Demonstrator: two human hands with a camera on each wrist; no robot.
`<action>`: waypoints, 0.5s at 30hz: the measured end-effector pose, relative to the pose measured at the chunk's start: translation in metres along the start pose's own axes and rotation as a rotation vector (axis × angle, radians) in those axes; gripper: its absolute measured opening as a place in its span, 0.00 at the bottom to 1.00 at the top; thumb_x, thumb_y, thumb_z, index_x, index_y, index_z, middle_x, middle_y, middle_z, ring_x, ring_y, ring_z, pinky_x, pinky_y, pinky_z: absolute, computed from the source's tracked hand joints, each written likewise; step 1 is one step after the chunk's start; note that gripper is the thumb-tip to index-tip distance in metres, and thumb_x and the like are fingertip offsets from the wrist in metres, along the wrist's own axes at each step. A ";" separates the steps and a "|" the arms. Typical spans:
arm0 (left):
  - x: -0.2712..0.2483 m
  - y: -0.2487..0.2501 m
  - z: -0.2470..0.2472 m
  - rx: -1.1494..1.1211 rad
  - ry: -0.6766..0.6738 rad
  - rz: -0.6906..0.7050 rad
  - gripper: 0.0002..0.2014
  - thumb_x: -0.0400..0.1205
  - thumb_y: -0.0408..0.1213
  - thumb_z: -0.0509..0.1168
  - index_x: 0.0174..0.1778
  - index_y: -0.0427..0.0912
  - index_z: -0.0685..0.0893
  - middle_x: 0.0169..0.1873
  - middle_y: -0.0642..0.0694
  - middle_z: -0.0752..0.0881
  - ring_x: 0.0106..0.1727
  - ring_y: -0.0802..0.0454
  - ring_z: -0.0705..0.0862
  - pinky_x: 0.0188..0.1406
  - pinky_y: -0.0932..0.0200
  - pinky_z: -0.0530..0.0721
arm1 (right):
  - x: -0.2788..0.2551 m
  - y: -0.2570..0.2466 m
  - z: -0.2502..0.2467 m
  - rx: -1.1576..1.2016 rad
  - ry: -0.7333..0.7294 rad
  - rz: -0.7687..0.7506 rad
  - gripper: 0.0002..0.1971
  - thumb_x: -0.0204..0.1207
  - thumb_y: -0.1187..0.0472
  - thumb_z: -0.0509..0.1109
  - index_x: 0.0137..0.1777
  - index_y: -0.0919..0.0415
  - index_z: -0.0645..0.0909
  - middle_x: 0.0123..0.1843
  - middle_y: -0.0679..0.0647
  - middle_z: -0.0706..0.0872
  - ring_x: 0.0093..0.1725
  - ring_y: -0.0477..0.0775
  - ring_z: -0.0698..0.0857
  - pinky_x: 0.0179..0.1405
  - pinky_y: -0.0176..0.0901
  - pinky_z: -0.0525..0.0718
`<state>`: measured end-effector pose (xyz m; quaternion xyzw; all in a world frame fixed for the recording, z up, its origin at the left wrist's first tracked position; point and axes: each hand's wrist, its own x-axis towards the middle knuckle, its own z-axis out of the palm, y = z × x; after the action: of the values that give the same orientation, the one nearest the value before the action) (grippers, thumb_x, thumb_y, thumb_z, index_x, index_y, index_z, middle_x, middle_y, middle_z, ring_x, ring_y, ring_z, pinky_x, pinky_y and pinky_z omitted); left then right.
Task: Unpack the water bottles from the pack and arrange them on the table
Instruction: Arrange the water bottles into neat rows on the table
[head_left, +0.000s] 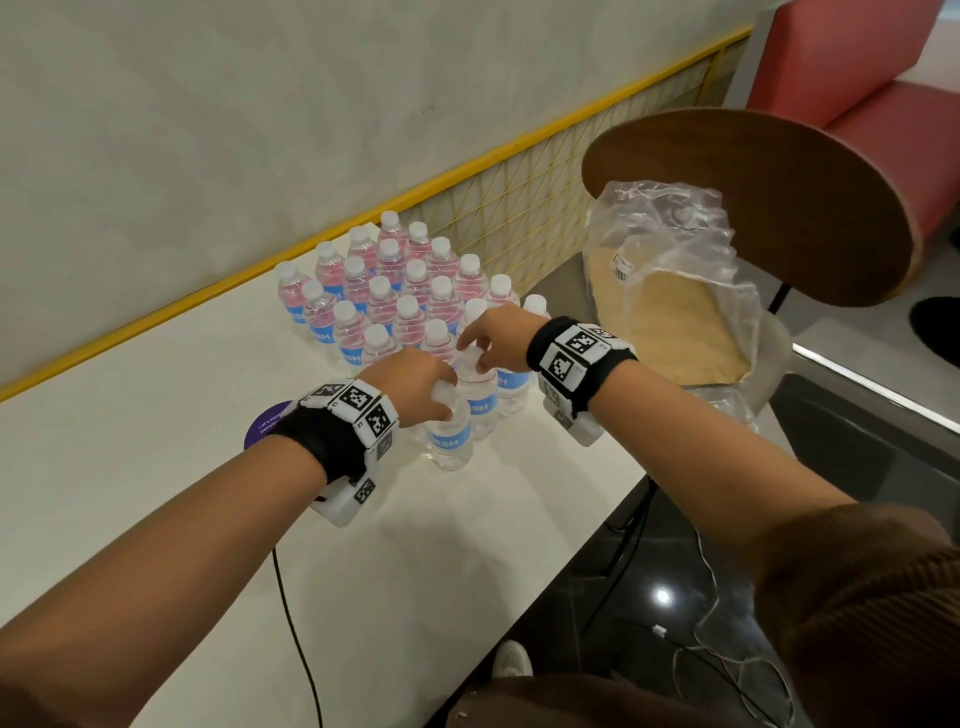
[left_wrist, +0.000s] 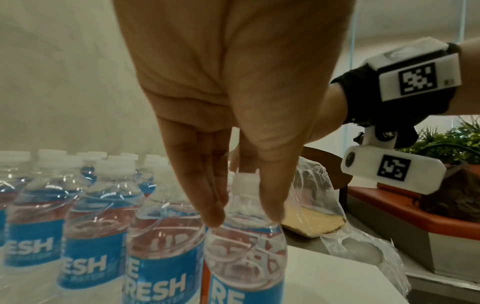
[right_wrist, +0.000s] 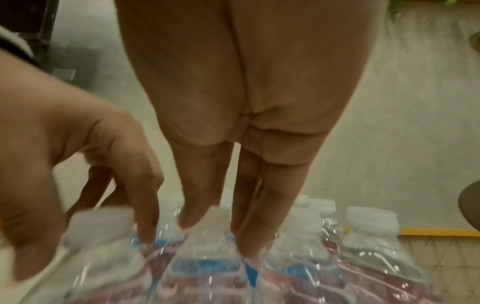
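Observation:
Several small water bottles (head_left: 395, 291) with white caps and blue labels stand in rows on the white table (head_left: 156, 441). My left hand (head_left: 444, 400) grips the neck of the nearest bottle (head_left: 451, 441), which stands upright at the group's front. In the left wrist view, fingers and thumb (left_wrist: 270, 205) straddle its cap and shoulder (left_wrist: 246, 257). My right hand (head_left: 475, 356) holds the top of the bottle just behind it (head_left: 483, 405); in the right wrist view its fingertips (right_wrist: 254, 236) close round that bottle (right_wrist: 207, 267).
The emptied clear plastic pack wrap (head_left: 675, 244) with a cardboard sheet (head_left: 685, 332) lies on a wooden-backed chair (head_left: 779, 197) to the right. A yellow rail (head_left: 311, 244) runs along the wall. A purple sticker (head_left: 265, 423) and a black cable (head_left: 296, 639) are near my left arm.

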<state>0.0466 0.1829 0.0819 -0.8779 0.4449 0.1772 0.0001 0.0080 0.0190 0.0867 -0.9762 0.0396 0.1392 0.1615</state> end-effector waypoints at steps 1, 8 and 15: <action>0.000 -0.001 -0.001 -0.019 0.009 -0.013 0.19 0.76 0.50 0.69 0.61 0.47 0.83 0.41 0.49 0.83 0.46 0.49 0.81 0.43 0.56 0.78 | -0.002 0.004 -0.006 0.023 0.028 0.014 0.23 0.77 0.57 0.71 0.72 0.54 0.76 0.63 0.55 0.83 0.63 0.57 0.81 0.57 0.41 0.76; 0.008 0.002 -0.007 -0.076 0.136 -0.117 0.22 0.80 0.53 0.63 0.67 0.47 0.80 0.54 0.45 0.86 0.55 0.46 0.84 0.53 0.52 0.83 | 0.002 0.034 -0.021 -0.055 0.090 0.206 0.28 0.78 0.45 0.67 0.72 0.63 0.75 0.67 0.61 0.81 0.66 0.62 0.79 0.63 0.49 0.78; 0.009 0.007 -0.004 -0.081 0.044 -0.106 0.19 0.76 0.48 0.70 0.59 0.43 0.85 0.45 0.46 0.83 0.46 0.51 0.79 0.45 0.59 0.76 | 0.010 0.039 -0.014 -0.120 0.009 0.124 0.22 0.77 0.56 0.71 0.71 0.58 0.78 0.67 0.59 0.82 0.66 0.61 0.79 0.62 0.47 0.77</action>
<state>0.0479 0.1709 0.0841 -0.9032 0.3901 0.1756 -0.0359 0.0165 -0.0226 0.0848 -0.9804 0.0925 0.1468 0.0937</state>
